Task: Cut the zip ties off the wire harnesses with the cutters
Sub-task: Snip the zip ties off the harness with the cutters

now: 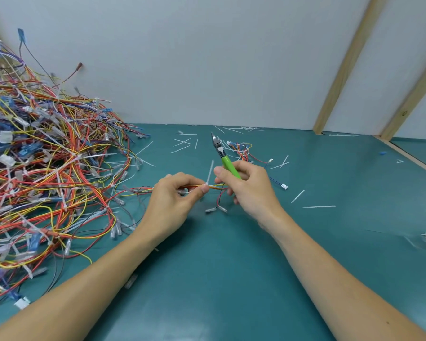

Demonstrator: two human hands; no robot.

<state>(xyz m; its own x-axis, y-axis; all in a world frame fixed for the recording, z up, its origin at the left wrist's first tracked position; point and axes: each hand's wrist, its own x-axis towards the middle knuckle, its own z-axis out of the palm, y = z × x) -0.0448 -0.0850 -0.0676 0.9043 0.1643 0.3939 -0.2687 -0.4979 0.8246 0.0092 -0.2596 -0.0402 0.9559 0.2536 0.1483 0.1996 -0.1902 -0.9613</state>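
Note:
My left hand [176,193] pinches a thin red, orange and yellow wire harness [214,186] just above the table's middle. A white zip tie [209,174] wraps the harness between my hands, its tail sticking upward. My right hand [247,187] grips the green-handled cutters [221,153], whose metal jaws point up and away, clear of the tie. The fingers of that hand also touch the harness on its right side. Clear terminals [215,209] hang from the harness below my hands.
A big tangled heap of coloured harnesses [47,156] fills the left of the teal table [231,279]. A small loose harness [244,150] lies behind the cutters. Cut white tie pieces [319,206] are scattered about. A white wall and wooden battens [349,62] stand behind.

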